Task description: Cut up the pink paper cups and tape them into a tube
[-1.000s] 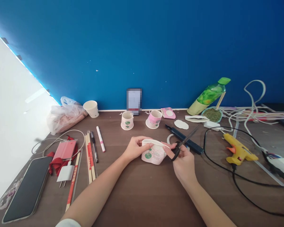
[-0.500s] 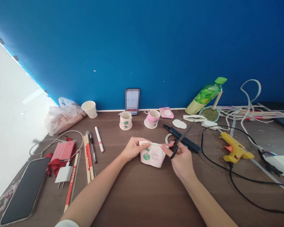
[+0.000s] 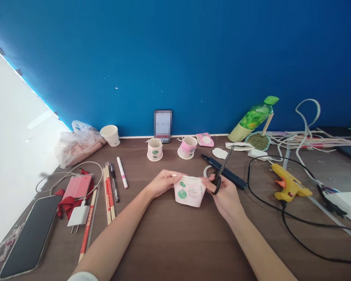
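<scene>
A flattened pink-white paper cup [image 3: 190,192] with a green plant print is held upright between my two hands above the table. My left hand [image 3: 164,183] pinches its upper left corner, thumb in front. At the upper right corner, the thumb and fingers of my right hand [image 3: 224,195] grip the same cup. Black scissors [image 3: 224,166] are also in my right hand, their handle loops around the fingers and the blades pointing up and away. Behind the cup stand two cut-down paper cups, one whitish [image 3: 155,151] and one pink [image 3: 187,149].
Left lie a phone [image 3: 31,236], chopsticks [image 3: 109,191], pens [image 3: 122,171] and a white paper cup [image 3: 110,135]. To the right are a yellow glue gun [image 3: 291,185] with a black cord, a dark stick-like tool [image 3: 226,171], a tilted green bottle [image 3: 253,119] and cables.
The flattened cup has turned slightly to face me more. My right hand has moved a little to the right, and the scissors' blades now point more steeply upward.
</scene>
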Demonstrator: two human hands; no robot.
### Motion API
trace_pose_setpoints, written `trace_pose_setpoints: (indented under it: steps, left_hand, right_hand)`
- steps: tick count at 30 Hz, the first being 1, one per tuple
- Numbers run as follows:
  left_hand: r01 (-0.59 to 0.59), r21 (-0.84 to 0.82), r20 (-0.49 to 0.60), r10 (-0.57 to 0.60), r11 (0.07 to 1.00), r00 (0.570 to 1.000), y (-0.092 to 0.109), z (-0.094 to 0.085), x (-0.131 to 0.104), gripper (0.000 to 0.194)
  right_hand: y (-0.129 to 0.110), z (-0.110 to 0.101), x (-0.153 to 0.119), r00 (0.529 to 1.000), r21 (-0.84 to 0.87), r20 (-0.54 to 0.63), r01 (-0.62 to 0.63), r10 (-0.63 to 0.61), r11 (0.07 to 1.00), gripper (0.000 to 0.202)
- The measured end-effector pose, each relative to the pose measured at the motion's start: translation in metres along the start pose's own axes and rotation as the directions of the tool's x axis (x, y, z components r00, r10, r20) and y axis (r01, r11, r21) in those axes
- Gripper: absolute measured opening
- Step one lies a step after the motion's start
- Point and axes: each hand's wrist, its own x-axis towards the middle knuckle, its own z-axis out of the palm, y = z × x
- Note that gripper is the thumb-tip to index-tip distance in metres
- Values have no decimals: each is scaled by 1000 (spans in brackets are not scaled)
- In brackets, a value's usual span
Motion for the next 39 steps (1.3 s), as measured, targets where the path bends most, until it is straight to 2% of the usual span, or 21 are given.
trace_pose_setpoints:
  steps: [4,9,13,17,24,28,32,35,39]
  left_hand:
    - [5,14,0,-5,1000,1000,-2,-1,1,50]
    - [-17,15,-58,18,1000,998,-5,0,3,52]
    - [-36,68,-69,40,997,997,-5,0,3,56]
    - [-42,116,-89,53,992,995,-4,-1,2,57]
    - [-43,39,-42,44,998,998,0,0,1,53]
    - [-34,11,-42,35,999,999,1,2,1,51]
    - [-40,23,-66,42,999,997,-4,4,2,55]
    - [-56,79,-71,61,995,996,-6,6,2,60]
    - [-39,132,-109,54,990,993,-5,8,2,54]
  right_hand:
    - [3,-1,3,999,-20,-9,39,-39,999,40]
    - [8,-1,3,995,-22,-41,88,-89,996,41]
    - [9,-4,2,999,-67,-7,39,-40,997,41]
    - [8,-4,2,1000,-79,-24,-10,8,997,42]
    - [8,-5,5,999,39,-36,35,-33,999,39]
    - [7,-6,5,996,37,-35,81,-80,996,36]
    - [11,-6,5,986,69,-93,148,-141,987,35]
    - [16,-5,6,979,104,-151,155,-138,982,36]
    - [17,-3,6,976,76,-169,150,-135,986,36]
